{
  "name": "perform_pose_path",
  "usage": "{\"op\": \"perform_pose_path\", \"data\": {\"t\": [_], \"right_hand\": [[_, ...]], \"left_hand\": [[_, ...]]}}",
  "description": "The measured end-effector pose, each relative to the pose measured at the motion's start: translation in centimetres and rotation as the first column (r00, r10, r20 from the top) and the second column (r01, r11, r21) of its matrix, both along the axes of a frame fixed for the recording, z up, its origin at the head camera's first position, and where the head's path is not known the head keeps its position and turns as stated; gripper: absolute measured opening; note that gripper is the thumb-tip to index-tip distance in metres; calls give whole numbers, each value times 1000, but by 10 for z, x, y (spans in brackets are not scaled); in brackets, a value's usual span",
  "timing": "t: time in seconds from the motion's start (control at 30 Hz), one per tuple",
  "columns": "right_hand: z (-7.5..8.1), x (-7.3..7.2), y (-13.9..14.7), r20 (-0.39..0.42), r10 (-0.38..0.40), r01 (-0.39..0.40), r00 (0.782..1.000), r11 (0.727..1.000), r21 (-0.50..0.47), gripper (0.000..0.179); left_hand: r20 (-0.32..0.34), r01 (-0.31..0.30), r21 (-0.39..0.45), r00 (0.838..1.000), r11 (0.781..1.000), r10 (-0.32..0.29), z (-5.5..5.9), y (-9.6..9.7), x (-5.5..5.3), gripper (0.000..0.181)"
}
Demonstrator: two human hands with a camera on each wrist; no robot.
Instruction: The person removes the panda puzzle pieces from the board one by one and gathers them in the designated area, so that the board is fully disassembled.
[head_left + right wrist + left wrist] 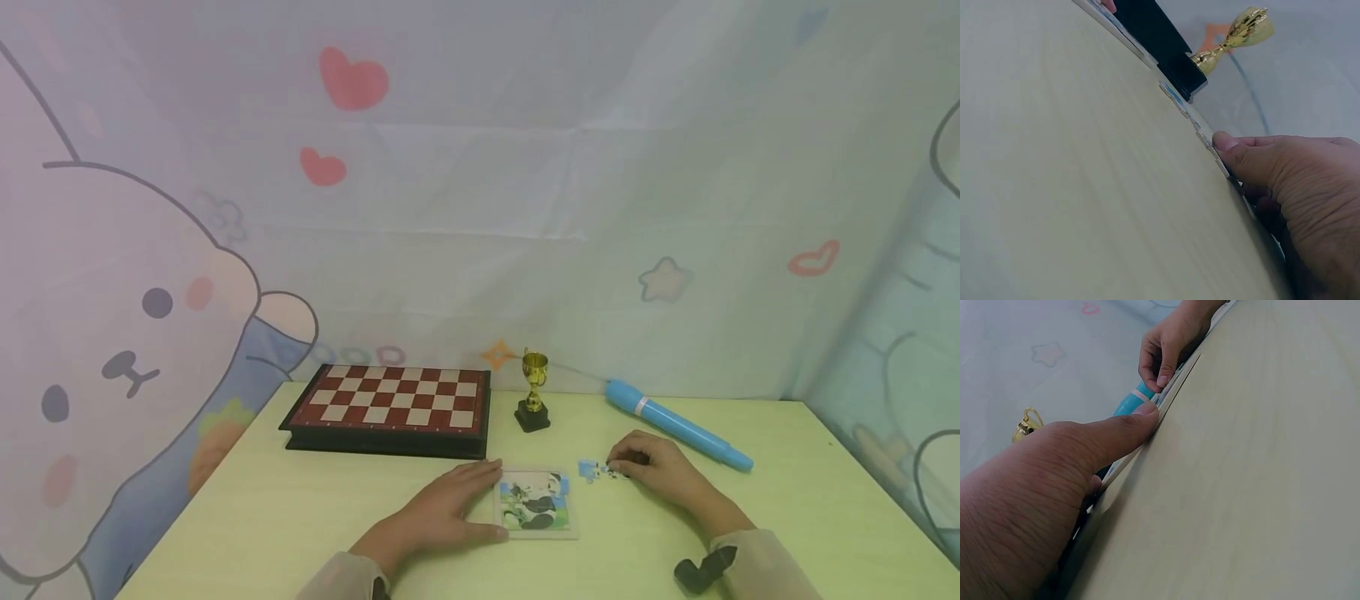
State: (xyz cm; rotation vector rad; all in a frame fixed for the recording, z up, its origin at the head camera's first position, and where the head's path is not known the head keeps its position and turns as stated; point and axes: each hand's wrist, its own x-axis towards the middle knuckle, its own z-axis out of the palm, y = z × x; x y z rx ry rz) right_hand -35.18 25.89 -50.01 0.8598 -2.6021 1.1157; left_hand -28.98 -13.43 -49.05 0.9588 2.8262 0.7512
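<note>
A small panda jigsaw puzzle in a pale tray (pixel 542 535) lies on the table, with pieces set inside it. My left hand (pixel 442 510) rests along the tray's left side, fingers fairly straight, the fingertips at its top left and the thumb at its lower left corner. In the left wrist view the thumb (pixel 1125 432) touches the tray's edge. Right of the tray lie loose puzzle pieces (pixel 588 470), blue and black-and-white. My right hand (pixel 663 471) curls its fingers and pinches a puzzle piece (pixel 617 473) at the table; the fingers partly hide it.
Behind the tray stands a gold trophy cup (pixel 533 396) on a black base. A red-and-white chessboard box (pixel 393 404) lies at back left. Beyond my right hand is a blue pen-shaped tube (pixel 678 425). A printed cloth (pixel 480 275) hangs behind the table.
</note>
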Motion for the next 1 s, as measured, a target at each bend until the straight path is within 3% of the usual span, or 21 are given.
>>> {"op": "perform_pose_path", "data": {"t": [0.27,0.43,0.57,0.63,0.77,0.83,1.0], "right_hand": [[-2,-3,1,5,15,-15,1000,1000,-21,6],[-1,0,1,10,-64,65,998,997,-42,10],[0,2,-10,-79,-112,100,991,986,-137,9],[0,4,-23,-176,-78,47,981,984,-171,9],[1,12,-62,-356,50,-99,933,988,-121,15],[2,17,-83,-378,111,-154,919,984,-86,17],[6,29,-123,-322,209,-233,923,972,-38,21]], "left_hand": [[-23,7,-7,1000,1000,-7,0,0,-2,88],[-7,8,0,1000,1000,-8,1,0,0,88],[-14,3,-3,1000,1000,-3,1,0,0,89],[-15,1,-2,1000,1000,-1,0,0,0,89],[-6,6,3,1000,1000,-6,0,1,0,89],[-7,8,2,1000,1000,-8,0,1,-1,89],[-22,7,-3,1000,1000,-7,0,1,-1,88]]}}
